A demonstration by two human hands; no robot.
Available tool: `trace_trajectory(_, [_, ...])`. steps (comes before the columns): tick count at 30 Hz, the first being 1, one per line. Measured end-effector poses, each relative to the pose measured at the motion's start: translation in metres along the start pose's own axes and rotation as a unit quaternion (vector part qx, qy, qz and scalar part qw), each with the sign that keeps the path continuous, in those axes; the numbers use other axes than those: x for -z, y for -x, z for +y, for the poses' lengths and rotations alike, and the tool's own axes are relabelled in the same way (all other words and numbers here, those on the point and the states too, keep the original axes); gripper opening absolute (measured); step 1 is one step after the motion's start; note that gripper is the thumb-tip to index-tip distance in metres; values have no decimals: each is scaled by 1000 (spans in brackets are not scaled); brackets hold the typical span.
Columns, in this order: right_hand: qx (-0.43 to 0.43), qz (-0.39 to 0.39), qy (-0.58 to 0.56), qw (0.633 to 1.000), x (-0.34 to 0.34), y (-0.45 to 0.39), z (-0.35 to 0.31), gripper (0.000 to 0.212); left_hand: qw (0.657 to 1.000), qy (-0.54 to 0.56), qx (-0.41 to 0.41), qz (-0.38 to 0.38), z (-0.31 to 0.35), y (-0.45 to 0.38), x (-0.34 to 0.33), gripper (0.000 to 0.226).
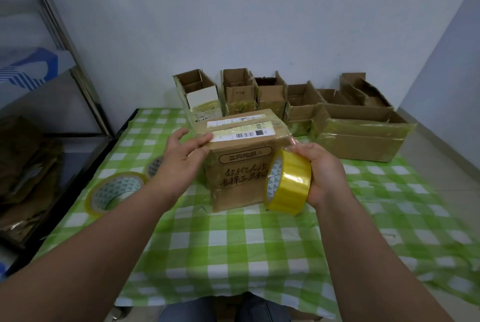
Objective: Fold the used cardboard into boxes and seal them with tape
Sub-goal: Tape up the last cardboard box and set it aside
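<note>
Holding a yellow tape roll (287,182), the right hand (320,171) has its fingers curled around the roll's outer side, and the roll stands on edge just right of the closed box (242,163). A clear strip of tape seems to run from the roll up to the box's top right corner, but it is hard to see well. The left hand (185,151) lies with straight fingers on the top left edge of the box, pressing near the white labels (240,128); it grips nothing. The box stands between the two hands on the green checked cloth (228,249). It has printed and handwritten characters on its front side.

Left of the left forearm, a second tape roll (114,192) lies flat on the cloth, and a smaller roll (155,166) is partly hidden behind the wrist. Beyond the hands, a row of open boxes (298,103) stands along the wall. Far left of the left arm, flat cardboard (26,173) is stacked in a pile.
</note>
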State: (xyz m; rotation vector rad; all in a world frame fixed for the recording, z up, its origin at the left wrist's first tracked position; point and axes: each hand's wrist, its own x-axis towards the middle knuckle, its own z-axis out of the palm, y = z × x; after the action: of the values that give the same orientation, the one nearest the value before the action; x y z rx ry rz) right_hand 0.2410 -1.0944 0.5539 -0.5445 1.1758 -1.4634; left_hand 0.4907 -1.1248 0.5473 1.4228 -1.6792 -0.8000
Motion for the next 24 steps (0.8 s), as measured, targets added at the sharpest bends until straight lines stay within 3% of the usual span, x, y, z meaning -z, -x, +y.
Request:
trace_trajectory(6, [9, -26, 17, 999, -6, 19, 2, 18, 989, 128, 58, 45, 4, -6, 6, 35])
trace_trajectory(9, [7, -86, 14, 996, -15, 33, 7, 15, 976, 175, 104, 79, 10, -18, 20, 32])
trace_trajectory(12, [-21, -170, 11, 985, -21, 47, 11, 9, 977, 151, 122, 88, 9, -27, 29, 8])
trace_trajectory(14, [-33, -200, 29, 979, -22, 51, 12, 6, 984, 118, 116, 71, 7, -29, 29, 13])
trace_trajectory(20, [-16, -135, 37, 990, -3, 42, 9, 5, 991, 56, 115, 29, 11, -40, 24, 30])
trace_trajectory(24, [-5, -93, 25, 995, 13, 38, -11, 7, 993, 42, 108, 8, 15, -45, 20, 29])
